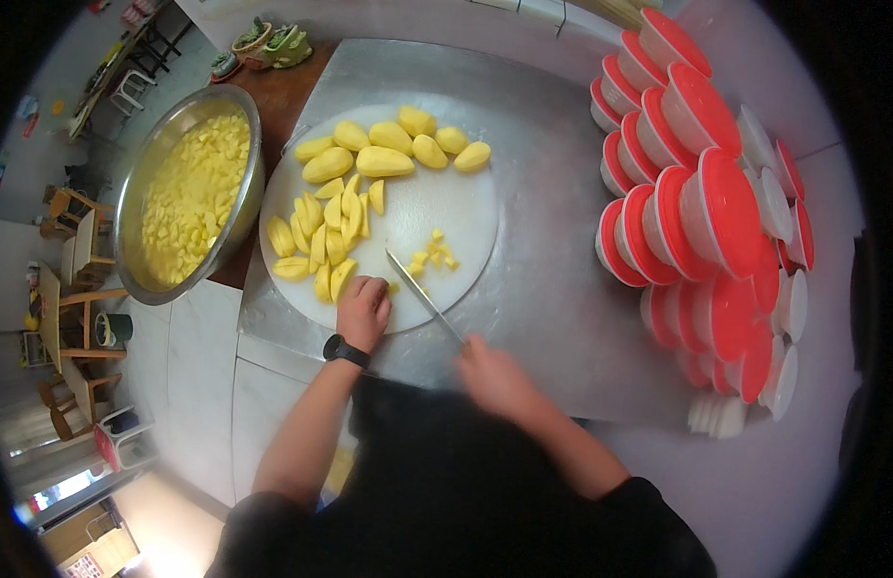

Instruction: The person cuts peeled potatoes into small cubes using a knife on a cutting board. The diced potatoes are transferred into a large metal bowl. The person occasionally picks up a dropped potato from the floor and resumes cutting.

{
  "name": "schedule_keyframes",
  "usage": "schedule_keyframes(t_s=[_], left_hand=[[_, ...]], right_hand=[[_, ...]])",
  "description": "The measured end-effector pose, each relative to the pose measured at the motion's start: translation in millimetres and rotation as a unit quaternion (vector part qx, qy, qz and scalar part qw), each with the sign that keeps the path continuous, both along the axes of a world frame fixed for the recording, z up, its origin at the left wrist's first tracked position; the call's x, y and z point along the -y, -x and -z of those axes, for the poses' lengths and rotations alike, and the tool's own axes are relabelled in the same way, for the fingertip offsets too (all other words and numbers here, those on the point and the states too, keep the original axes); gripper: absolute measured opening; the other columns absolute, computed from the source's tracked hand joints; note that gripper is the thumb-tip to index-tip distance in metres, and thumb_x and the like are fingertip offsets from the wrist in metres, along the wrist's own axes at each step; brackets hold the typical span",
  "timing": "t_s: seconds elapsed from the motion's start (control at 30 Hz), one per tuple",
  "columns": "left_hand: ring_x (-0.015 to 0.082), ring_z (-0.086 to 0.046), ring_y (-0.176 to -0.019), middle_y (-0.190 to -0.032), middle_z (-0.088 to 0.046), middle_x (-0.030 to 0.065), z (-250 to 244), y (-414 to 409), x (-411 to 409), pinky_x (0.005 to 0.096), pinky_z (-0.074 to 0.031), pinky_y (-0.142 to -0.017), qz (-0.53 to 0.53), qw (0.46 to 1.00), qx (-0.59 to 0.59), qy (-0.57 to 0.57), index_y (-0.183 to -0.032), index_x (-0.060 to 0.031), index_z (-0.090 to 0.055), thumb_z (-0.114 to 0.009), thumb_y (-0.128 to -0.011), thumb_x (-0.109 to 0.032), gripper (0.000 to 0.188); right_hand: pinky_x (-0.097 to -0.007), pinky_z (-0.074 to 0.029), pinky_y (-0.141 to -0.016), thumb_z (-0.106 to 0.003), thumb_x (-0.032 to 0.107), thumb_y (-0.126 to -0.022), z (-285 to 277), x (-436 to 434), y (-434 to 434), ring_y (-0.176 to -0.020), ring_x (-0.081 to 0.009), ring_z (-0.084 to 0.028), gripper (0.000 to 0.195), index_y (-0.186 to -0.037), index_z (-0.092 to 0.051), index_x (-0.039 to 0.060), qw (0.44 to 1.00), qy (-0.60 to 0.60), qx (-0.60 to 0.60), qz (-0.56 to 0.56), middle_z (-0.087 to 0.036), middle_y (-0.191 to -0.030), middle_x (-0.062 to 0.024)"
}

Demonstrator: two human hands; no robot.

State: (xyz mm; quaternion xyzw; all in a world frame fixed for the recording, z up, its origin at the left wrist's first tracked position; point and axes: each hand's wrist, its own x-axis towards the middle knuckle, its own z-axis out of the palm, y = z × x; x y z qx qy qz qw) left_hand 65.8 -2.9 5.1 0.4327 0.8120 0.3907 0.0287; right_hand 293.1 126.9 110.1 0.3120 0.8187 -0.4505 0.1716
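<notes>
On a round white cutting board (pixel 446 195) lie whole peeled potatoes (pixel 385 162) along the far side and potato wedges (pixel 317 244) at the left. My right hand (pixel 489 372) is closed on the handle of a knife (pixel 423 292), whose blade slants up and left over the board. My left hand (pixel 364 307), with a black watch on the wrist, rests on the near edge of the board, fingers curled; a bit of potato (pixel 393 288) shows beside it. Whether the fingers press on a piece is hidden. Small potato chunks (pixel 435 254) lie right of the blade.
A large metal bowl (pixel 255 180) of cut potato in liquid stands left of the board. Stacked bowls with red lids (pixel 728 209) fill the right side of the metal tabletop (pixel 547 217). Potted succulents (pixel 287 47) stand at the back left; wooden tables and chairs are farther left.
</notes>
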Motion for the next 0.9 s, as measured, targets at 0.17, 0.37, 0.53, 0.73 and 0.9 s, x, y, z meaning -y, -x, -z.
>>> schedule_keyframes(t_s=[0.17,0.37,0.53,0.73,0.9], left_hand=[[0.0336,-0.063,-0.077,-0.090,-0.062,0.0150,-1,-2,0,0.0411,-0.052,-0.069,-0.013,0.999,0.033,0.035,-0.098,-0.0024,-0.066,-0.068,-0.083,-0.001,0.016],[0.0335,-0.065,-0.083,-0.095,-0.064,0.0151,-4,0,4,0.0406,-0.053,-0.072,-0.003,0.998,0.033,0.056,-0.100,-0.0033,-0.067,-0.069,-0.082,-0.002,0.018],[0.0361,-0.060,-0.108,-0.116,-0.064,0.0145,-26,12,27,0.0485,-0.049,-0.092,-0.107,0.971,-0.172,0.124,-0.116,-0.0062,-0.065,-0.070,-0.081,-0.008,0.036],[0.0364,-0.061,-0.104,-0.114,-0.065,0.0164,-34,24,22,0.0473,-0.052,-0.089,-0.086,0.962,-0.137,0.221,-0.126,-0.0035,-0.059,-0.068,-0.083,-0.010,0.044],[0.0377,-0.064,-0.093,-0.108,-0.063,0.0202,-38,-1,-8,0.0466,-0.055,-0.082,-0.114,0.959,-0.032,0.259,-0.139,-0.0051,-0.051,-0.068,-0.084,-0.013,0.057]], right_hand=[[-0.0618,-0.050,-0.073,-0.054,0.025,-0.103,-29,-1,2,-0.082,-0.0524,-0.065,0.028,-0.109,-0.043,0.0008,0.999,0.003,0.006,-0.043,-0.068,-0.085,-0.0298],[-0.0603,-0.051,-0.075,-0.055,0.027,-0.103,12,5,10,-0.085,-0.0519,-0.066,0.028,-0.112,-0.045,0.0023,0.999,0.036,-0.003,0.024,-0.068,-0.089,-0.0302],[-0.0590,-0.051,-0.079,-0.055,0.031,-0.103,-11,-8,-2,-0.091,-0.0519,-0.065,0.032,-0.117,-0.046,0.0037,0.998,0.067,0.006,0.009,-0.068,-0.095,-0.0317],[-0.0583,-0.051,-0.080,-0.057,0.031,-0.102,2,-8,-2,-0.091,-0.0523,-0.065,0.035,-0.121,-0.047,0.0032,0.997,0.072,0.011,0.001,-0.068,-0.096,-0.0314],[-0.0593,-0.051,-0.078,-0.058,0.031,-0.102,17,-15,-3,-0.091,-0.0531,-0.065,0.034,-0.120,-0.048,0.0035,0.995,0.038,-0.029,0.085,-0.068,-0.095,-0.0312]])
